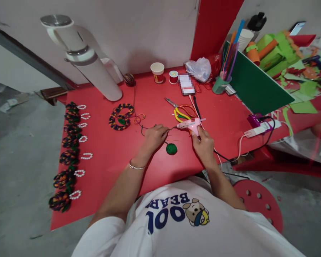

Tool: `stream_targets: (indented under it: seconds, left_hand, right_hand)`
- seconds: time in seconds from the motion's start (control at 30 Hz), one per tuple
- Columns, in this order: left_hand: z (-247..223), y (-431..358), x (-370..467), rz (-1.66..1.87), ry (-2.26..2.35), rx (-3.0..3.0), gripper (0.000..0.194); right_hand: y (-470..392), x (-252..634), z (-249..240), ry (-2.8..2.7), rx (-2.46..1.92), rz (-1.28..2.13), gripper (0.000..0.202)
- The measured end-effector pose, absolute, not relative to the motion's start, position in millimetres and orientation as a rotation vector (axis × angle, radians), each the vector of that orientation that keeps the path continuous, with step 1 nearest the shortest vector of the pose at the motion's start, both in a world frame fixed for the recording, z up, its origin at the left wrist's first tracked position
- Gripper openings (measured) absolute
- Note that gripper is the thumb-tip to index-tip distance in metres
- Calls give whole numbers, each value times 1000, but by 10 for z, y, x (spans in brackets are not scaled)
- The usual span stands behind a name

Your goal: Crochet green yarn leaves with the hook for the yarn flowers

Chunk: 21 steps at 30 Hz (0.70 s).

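Observation:
My right hand [204, 145] is wrapped round the handle of a pink hot glue gun [188, 125], its nozzle pointing left. The fingers of my left hand [155, 136] are pinched together just short of the nozzle, on what looks like a strand of green yarn [142, 130]; the pinched part is mostly hidden. Close below lies a small green yarn ball [171, 149]. Beyond the glue gun are orange-handled scissors [176, 105] and yellow-handled pliers [182, 114]. To the left lies a dark multicoloured braided yarn piece [114, 121], coiled with a bit of green in it.
Along the left edge several yarn bundles [69, 157] with white bead loops [86, 156] form a row. At the back stand a tall white flask [96, 73], a paper cup [157, 73], a phone [186, 84] and a pen cup [219, 85]. A power strip [262, 129] with cords is right.

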<state>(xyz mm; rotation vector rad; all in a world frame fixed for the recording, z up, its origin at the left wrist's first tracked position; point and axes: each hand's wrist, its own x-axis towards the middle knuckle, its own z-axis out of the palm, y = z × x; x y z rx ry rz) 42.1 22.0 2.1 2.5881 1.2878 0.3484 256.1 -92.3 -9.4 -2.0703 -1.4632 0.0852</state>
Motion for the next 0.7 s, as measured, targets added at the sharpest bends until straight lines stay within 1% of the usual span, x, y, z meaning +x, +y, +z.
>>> stream_targets:
  seconds: [0.2, 0.37, 0.7]
  left_hand:
    - [20, 217, 416, 363, 1277, 2598, 30]
    - [21, 220, 409, 361, 1284, 2588, 30]
    - [8, 225, 412, 364, 1291, 2581, 28]
  right_hand:
    - [-923, 2544, -97, -1489, -2017, 86, 49]
    - [-940, 2538, -95, -1434, -2057, 38, 49]
    - [-950, 2568, -126, -1450, -2052, 47, 49]
